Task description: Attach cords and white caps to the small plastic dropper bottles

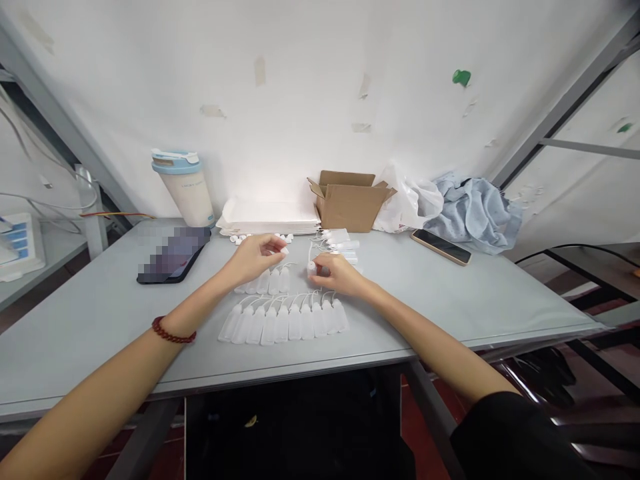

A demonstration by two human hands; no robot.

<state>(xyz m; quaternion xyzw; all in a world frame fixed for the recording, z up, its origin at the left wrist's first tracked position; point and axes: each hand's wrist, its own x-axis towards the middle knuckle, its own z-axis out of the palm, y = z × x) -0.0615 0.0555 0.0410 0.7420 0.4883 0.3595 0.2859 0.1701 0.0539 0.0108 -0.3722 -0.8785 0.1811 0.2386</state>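
Observation:
My left hand [260, 257] pinches a small white cap [285, 251] between thumb and fingertips. Facing it, my right hand [335, 272] is closed around a small translucent squeeze bottle [311, 268] whose thin white tube points up; the fingers hide part of it. Nearer the table's front edge lies a row of several similar bottles [281, 324] with bent tubes. A second, shorter row of bottles [274, 281] lies partly beneath my left hand. Beyond my right hand are more bottles [340, 240]. Several loose white caps [240, 239] lie behind my left hand.
At the back of the grey table [425, 307] are a white paper stack [270, 217], an open cardboard box [351, 205], a white plastic bag [407, 203] and a bluish cloth [475, 213]. A tumbler [187, 190] and phone [175, 257] stand left; another phone [442, 246] lies right.

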